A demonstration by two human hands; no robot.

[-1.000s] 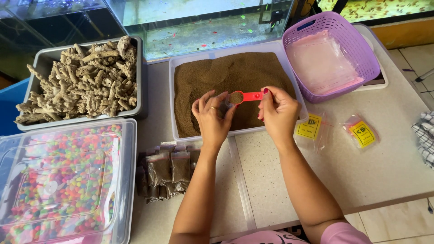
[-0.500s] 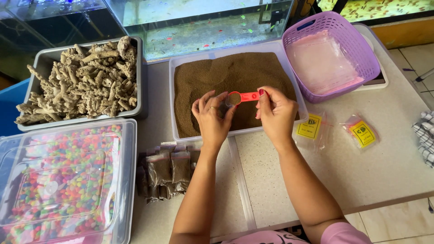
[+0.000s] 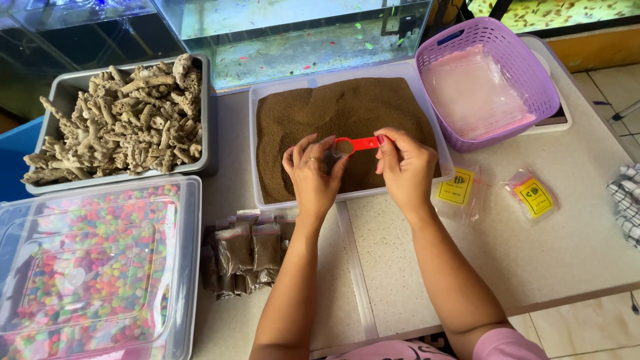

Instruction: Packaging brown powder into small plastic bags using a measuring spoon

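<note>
Head view, looking down on the desk (image 3: 533,267).

Right hand (image 3: 407,170) is pinching the handle of a small red scoop (image 3: 357,144); its fingers (image 3: 390,141) are clenching on the handle end. The scoop is sitting level over the near half of a clear tub (image 3: 427,133) of fine brown granules (image 3: 340,113), its bowl carrying a little of the brown stuff.

Left hand (image 3: 312,177) is hovering at the scoop's bowl, fingertips curling around it from the left. The fingers look loosely bent and are touching or nearly touching the bowl; cannot tell whether they are gripping anything. A ring is showing on one finger.

Around the hands:
- Just in front of the tub, near the left forearm, a pile of small filled bags (image 3: 250,250) of brown granules is lying on the desk.
- Right of the tub, two small clear packets with yellow labels (image 3: 457,188) (image 3: 532,195) are lying flat, apart from each other.
- Behind them, a purple basket (image 3: 527,73) is holding a stack of clear plastic bags (image 3: 473,90).
- Left of the tub, a grey tray (image 3: 200,127) is standing heaped with pale coral pieces (image 3: 120,123).
- Near left, a lidded clear box (image 3: 190,267) is showing multicoloured pebbles (image 3: 87,267) through its lid.
- At the back, glass fish tanks (image 3: 300,33) are running along the desk's far edge.
- A checked cloth (image 3: 627,200) is lying at the right edge.
</note>
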